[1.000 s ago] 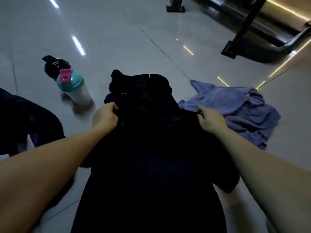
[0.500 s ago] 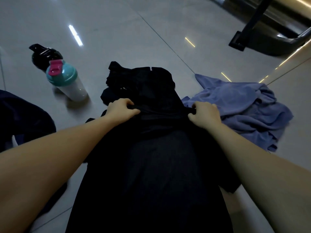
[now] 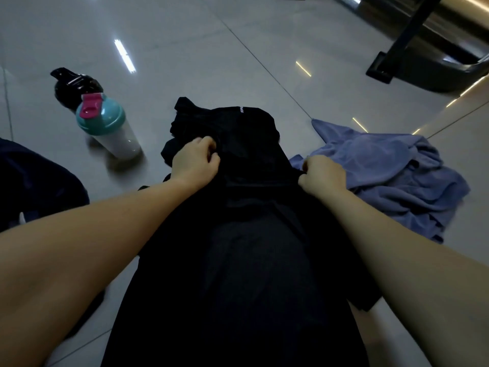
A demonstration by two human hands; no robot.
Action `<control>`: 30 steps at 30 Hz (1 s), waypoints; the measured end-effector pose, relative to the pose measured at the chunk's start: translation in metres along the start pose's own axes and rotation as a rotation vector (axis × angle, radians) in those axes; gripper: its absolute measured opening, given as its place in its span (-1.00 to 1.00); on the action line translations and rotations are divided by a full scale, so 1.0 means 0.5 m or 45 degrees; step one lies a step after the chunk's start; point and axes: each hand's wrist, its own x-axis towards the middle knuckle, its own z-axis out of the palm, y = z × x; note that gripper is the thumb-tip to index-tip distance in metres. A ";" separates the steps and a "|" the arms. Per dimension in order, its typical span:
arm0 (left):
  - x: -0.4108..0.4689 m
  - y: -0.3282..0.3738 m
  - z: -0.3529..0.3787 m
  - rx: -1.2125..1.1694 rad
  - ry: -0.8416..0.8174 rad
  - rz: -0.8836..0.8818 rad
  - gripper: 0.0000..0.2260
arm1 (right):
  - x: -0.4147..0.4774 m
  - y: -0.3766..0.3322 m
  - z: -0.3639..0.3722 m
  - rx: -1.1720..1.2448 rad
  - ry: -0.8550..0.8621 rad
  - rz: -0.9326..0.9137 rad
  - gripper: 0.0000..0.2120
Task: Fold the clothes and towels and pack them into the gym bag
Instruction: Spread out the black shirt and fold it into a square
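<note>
head view: black thin-fabric garment, laid lengthwise on the glossy grey tiled floor, near end running out of frame toward the body, far end bunched into a dark heap with a small white label on top; too dark to tell whether one piece or two. left hand, fingers curled, pinching a ridge of the black cloth on its left side; right hand, fingers curled likewise, gripping the cloth's right edge at about the same level. held at matching points on both sides, probably for pulling the cloth taut and turning it over in one even fold. judged an early step: fold in progress, nothing packed.

just beside the right hand, touching the black cloth's edge, a crumpled lavender-blue terry towel, unfolded, likely parked within reach for its own turn. to the left, apart from the cloth, an upright white shaker bottle with teal lid and pink flip cap, a black bottle right behind it, seemingly stood clear of the folding area. at the far left edge, a dark navy fabric mass, possibly the gym bag, not clear enough to say. top right, black metal frame of gym equipment.
</note>
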 end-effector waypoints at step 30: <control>-0.169 -0.111 0.095 0.623 -0.528 0.221 -0.24 | -0.100 -0.108 0.197 -0.324 -0.330 -0.557 -0.29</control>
